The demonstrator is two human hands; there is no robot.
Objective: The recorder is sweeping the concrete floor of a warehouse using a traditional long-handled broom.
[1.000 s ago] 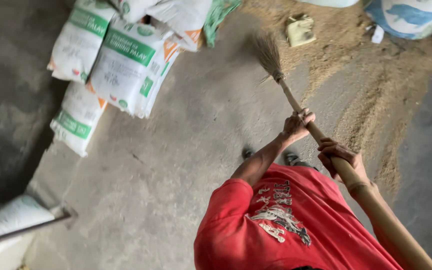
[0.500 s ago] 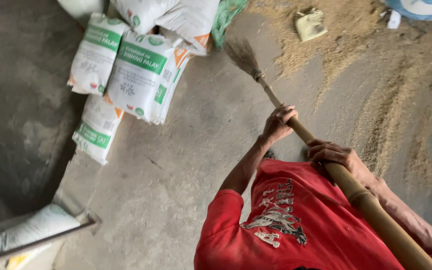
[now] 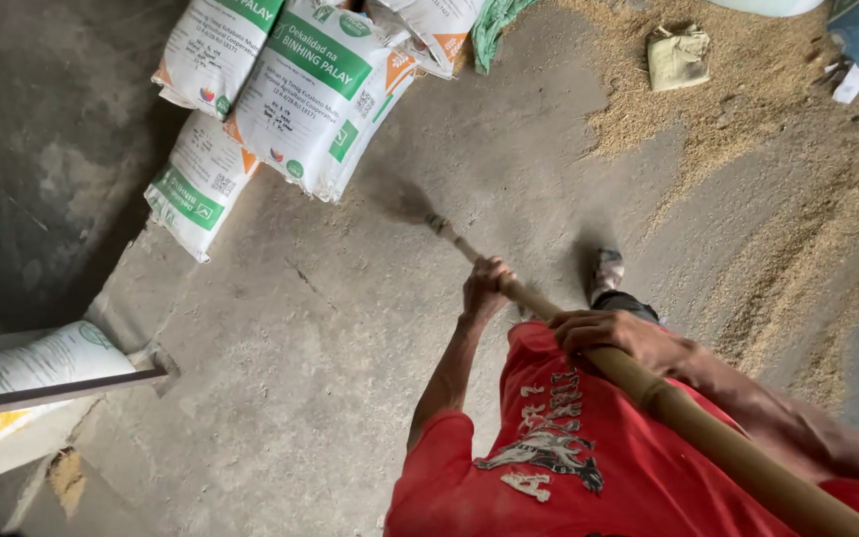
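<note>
Tan bamboo broom handle [image 3: 708, 438], red printed shirt [image 3: 549, 467], white-and-green sacks [image 3: 320, 89], golden-brown grain [image 3: 748, 89] on grey floor [image 3: 300, 348]

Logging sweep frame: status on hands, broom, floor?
Left hand and right hand shut on broom. Head blurred near sacks. Grain scattered right; foot beside handle.

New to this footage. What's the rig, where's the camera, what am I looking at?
No machine here: a person in a red shirt works with bare hands. The one camera sits on their head and looks down, so you see their own arms. Both hands grip a long bamboo broom handle: the left hand further down it, the right hand nearer the body. The brush end is blurred. On the concrete floor lie scattered grain, stacked white sacks and a small pouch.
</note>
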